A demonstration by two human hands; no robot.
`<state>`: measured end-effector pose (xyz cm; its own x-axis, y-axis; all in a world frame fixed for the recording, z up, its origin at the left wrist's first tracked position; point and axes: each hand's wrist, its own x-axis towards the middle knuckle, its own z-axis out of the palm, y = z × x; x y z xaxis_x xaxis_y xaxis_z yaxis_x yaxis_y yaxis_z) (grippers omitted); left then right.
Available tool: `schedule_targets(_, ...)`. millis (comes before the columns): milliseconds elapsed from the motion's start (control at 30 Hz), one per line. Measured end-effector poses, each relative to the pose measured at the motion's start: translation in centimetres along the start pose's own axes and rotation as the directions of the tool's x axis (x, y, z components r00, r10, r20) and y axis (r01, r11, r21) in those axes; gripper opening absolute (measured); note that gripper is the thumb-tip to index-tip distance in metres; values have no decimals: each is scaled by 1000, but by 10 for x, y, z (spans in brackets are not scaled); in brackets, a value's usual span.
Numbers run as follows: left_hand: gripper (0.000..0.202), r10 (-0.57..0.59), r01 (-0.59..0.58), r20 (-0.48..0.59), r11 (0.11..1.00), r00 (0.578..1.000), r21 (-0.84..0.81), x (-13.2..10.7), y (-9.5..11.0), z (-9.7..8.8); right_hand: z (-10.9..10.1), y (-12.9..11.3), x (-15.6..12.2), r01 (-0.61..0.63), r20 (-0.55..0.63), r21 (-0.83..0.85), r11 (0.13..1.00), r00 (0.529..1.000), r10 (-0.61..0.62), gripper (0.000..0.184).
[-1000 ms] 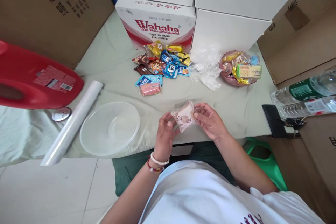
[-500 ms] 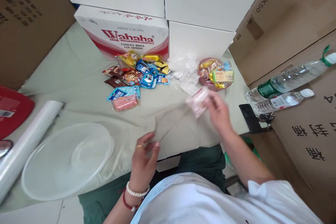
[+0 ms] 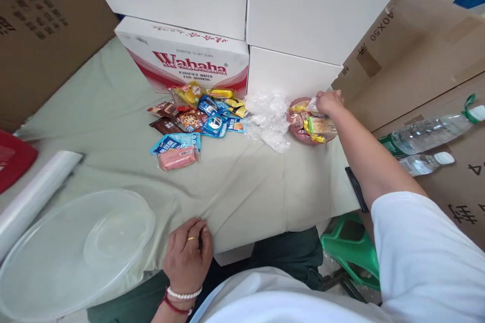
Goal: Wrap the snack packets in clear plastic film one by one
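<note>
Our right hand [image 3: 329,102] sits over the plate [image 3: 303,139]; crumpled wrap [image 3: 269,118] lies just left of it, snack packets [image 3: 197,116] farther left, boxes [image 3: 291,68] behind.

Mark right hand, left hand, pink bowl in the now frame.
right hand [image 3: 329,102], head view, back of the hand.
left hand [image 3: 186,257], head view, back of the hand.
pink bowl [image 3: 303,137], head view, near rim.

Cloth centre [image 3: 246,181] bare: open passage. Snack pile [image 3: 197,111], crumpled film [image 3: 269,118], pink bowl [image 3: 299,136] crowd far edge. Stacked boxes [image 3: 295,70] wall behind. Clear dish [image 3: 56,262] blocks near-left.
</note>
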<state>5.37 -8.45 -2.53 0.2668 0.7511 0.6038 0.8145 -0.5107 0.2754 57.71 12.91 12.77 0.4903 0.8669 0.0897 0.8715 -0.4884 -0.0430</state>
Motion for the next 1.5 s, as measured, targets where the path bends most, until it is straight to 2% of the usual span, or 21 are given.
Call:
schedule_targets(100, 12, 9, -10, 27, 1000, 1000, 15, -4, -1, 1, 15, 1, -5, -6, -4, -70, 998, 1000, 6, 30)
schedule_targets(233, 15, -72, 76, 53, 994, 996, -76, -10, -3, 0, 9, -2, 0, -92, 59, 83, 992, 994, 87, 39)
schedule_targets(300, 20, -150, 159, 62, 968, 987, -195, -14, -7, -3, -3, -10, -5, -55, -92, 165, 985, 993, 71, 43)
schedule_targets(367, 25, -252, 266, 85, 905, 964, -332, -18, -12, -7, -14, -23, -22, 30, -275, 190, 981, 961, 24, 43)
schedule_targets(433, 26, -297, 322, 124, 850, 947, -417, -22, -17, -12, -20, -42, -49, 158, -371, 163, 974, 925, -88, 43)
schedule_targets(500, 25, -268, 303, 143, 849, 953, -432, -24, -22, -16, -16, -63, -84, 328, -326, 127, 936, 905, -273, 38)
schedule_targets(567, 22, -216, 252, 134, 873, 967, -417, -23, -23, -17, -3, -84, -118, 480, -145, 111, 870, 874, -464, 29)
schedule_targets(633, 21, -196, 226, 113, 881, 974, -417, -22, -21, -17, 15, -99, -143, 545, 45, 78, 835, 835, -549, 33)
schedule_targets(733, 19, -207, 234, 109, 863, 972, -448, -21, -15, -21, 36, -107, -160, 509, 226, 29, 861, 835, -501, 32)
schedule_targets(767, 19, -225, 254, 118, 848, 967, -464, -22, -12, -24, 39, -105, -163, 475, 218, 49, 879, 853, -474, 26)
schedule_targets(833, 16, -284, 323, 155, 804, 946, -499, -25, -5, -30, 40, -99, -170, 394, 75, 218, 893, 905, -418, 22)
schedule_targets(900, 13, -369, 438, 239, 706, 898, -557, -26, 5, -36, 37, -92, -182, 290, -93, 551, 782, 953, -288, 18)
schedule_targets(933, 13, -413, 515, 312, 619, 856, -594, -24, 11, -38, 37, -90, -192, 214, -105, 727, 653, 974, -202, 18)
schedule_targets(1000, 22, -455, 667, 501, 365, 736, -650, -14, 26, -39, 38, -91, -215, 3, 28, 947, 320, 995, -93, 22)
schedule_targets(1067, 34, -406, 757, 669, 98, 623, -646, 3, 41, -35, 46, -98, -244, -202, 208, 977, 70, 974, -90, 25)
schedule_targets(1133, 59, -328, 755, 718, -22, 614, -655, 22, 54, -26, 59, -111, -274, -322, 319, 946, -27, 943, -92, 28)
schedule_targets(1200, 93, -269, 752, 728, -22, 631, -659, 38, 64, -16, 71, -126, -303, -369, 367, 929, -12, 927, -75, 29)
schedule_targets(1267, 102, -262, 750, 718, 38, 645, -660, 46, 69, -6, 79, -137, -324, -374, 383, 924, 82, 906, -180, 31)
schedule_targets(1333, 73, -306, 757, 703, 109, 642, -644, 47, 67, 1, 79, -142, -333, -338, 397, 917, 212, 831, -390, 32)
schedule_targets(1400, 42, -376, 780, 697, 132, 610, -611, 43, 61, 3, 74, -138, -328, -258, 388, 914, 313, 783, -487, 35)
schedule_targets(1500, 42, -471, 820, 715, 35, 517, -571, 33, 50, -3, 64, -129, -299, -71, 216, 903, 424, 928, -304, 36)
